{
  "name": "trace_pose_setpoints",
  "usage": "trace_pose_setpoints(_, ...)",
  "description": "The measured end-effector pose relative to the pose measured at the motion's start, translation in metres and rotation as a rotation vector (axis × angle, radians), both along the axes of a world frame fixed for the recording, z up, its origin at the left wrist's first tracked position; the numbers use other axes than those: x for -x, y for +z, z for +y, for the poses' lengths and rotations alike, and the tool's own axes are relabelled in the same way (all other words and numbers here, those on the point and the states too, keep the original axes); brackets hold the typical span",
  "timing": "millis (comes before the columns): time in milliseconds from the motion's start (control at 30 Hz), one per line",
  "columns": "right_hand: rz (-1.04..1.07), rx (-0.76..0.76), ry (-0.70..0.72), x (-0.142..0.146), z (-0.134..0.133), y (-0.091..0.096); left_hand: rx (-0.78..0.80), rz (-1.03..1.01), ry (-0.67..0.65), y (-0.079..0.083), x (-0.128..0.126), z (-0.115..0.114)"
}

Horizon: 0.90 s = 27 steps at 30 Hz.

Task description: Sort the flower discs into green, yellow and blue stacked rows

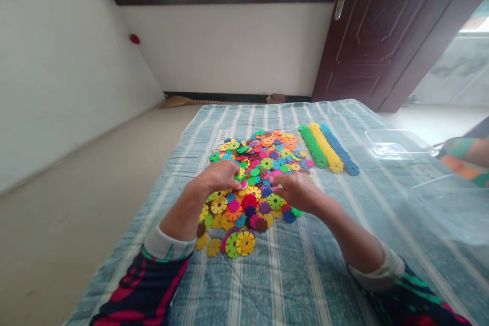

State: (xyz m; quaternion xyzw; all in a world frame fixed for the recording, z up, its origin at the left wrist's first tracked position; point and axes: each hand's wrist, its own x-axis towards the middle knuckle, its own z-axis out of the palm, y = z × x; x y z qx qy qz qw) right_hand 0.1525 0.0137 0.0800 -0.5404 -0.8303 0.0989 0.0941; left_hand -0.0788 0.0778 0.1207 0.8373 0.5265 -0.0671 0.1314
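A wide pile of notched plastic flower discs [250, 202] in many colours lies spread on the striped cloth [252, 295]. My left hand [220, 177] is at the pile's left side, its fingers curled in, with a pink disc [243, 184] at the fingertips. Over the right part of the pile is my right hand [298, 189], thumb and fingers drawn together and pointing left; what they pinch, if anything, is too small to tell. To the right of the pile, discs joined into rows form a green strip [314, 147], a yellow strip [326, 147] and a blue strip [340, 150].
Two clear plastic containers stand at the right, a farther box [399, 150] and a nearer box [454, 209]. A patterned orange and green item [466, 158] is beside them. Beyond the cloth are a white wall [229, 51], a dark red door [378, 25] and a broom [179, 102].
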Motion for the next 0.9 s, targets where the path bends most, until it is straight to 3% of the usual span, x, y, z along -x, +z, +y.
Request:
trace_pose_setpoints(267, -0.127, 0.051, 0.072, 0.047, 0.009, -0.007, -0.102, 0.125, 0.019, -0.012, -0.007, 0.002)
trace_pose_setpoints(667, -0.141, 0.093, 0.096, 0.057, 0.015, -0.001, -0.065, 0.105, -0.004, -0.013, -0.007, 0.012)
trace_pose_setpoints(900, -0.013, 0.109, 0.080, 0.057, 0.017, -0.002, -0.058, 0.064, -0.025, -0.018, -0.003, 0.019)
